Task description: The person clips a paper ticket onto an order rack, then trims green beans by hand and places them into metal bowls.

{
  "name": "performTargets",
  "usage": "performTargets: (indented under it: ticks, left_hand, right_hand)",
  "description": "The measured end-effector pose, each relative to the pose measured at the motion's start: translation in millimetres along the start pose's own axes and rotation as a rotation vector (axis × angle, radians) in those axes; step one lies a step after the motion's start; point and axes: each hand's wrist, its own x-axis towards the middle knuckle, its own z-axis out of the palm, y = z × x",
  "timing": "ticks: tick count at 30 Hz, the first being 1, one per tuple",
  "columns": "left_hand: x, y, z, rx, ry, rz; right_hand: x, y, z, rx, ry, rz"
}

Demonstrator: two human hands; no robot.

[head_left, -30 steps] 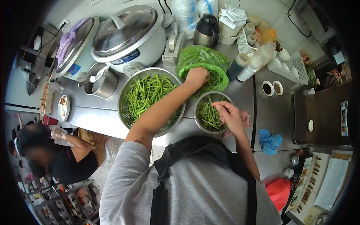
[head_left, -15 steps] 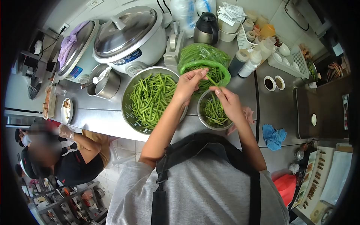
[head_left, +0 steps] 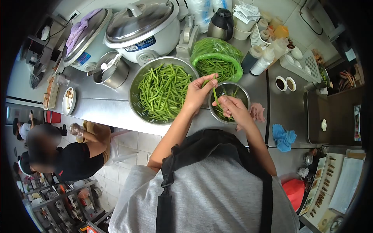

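A long green bean hangs between my hands above a steel bowl. My left hand pinches its upper end between thumb and fingers. My right hand is closed around its lower end, over the bowl. Trimmed bits and pieces of bean lie in the bowl, partly hidden by my hand. Left of my left hand stands a large steel colander heaped with cut green beans. Behind the hands, an open green plastic bag holds more whole beans.
Two rice cookers and a steel pot line the back left. Squeeze bottles stand right of the bag. A pink cloth and a blue cloth lie to the right. A gloved person is at the left.
Both hands have moved from the bag's mouth down toward the bowl, the bean now upright between them. The camera view has shifted slightly. The person at left has lowered their gloved hand.
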Motion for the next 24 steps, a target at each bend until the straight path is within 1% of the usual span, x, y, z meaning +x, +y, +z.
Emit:
performTargets:
  ticks: [2,4,7,10,11,14,17,20,22,24]
  left_hand:
    - [3,-6,-4,0.001,0.017,0.057]
    - [5,-7,-5,-0.02,0.033,0.115]
    - [2,-7,-2,0.006,0.028,0.129]
    - [-7,1,-2,-0.032,-0.069,-0.061]
    - [-10,0,-1,-0.081,-0.059,-0.094]
    - [-7,-12,-8,-0.143,0.056,-0.129]
    - [-14,-19,7,-0.054,0.122,0.161]
    - [-15,-21,6,-0.006,0.141,0.211]
    - [-11,-19,1,-0.054,0.241,0.194]
    - [-5,-16,-10,-0.06,0.285,0.23]
  right_hand:
    - [-3,-4,5,-0.134,-0.031,0.021]
    - [-3,-2,8,-0.11,-0.002,0.004]
    - [-4,2,10,-0.087,0.054,-0.005]
    - [-5,0,10,-0.085,0.109,0.001]
    - [-5,-1,10,-0.086,0.126,0.004]
    - [2,17,13,0.33,0.261,-0.139]
    - [8,39,8,0.694,0.327,-0.153]
    - [8,34,14,0.755,0.388,-0.105]
    - [9,40,8,0.775,0.37,-0.137]
    - [7,39,6,0.742,0.379,-0.144]
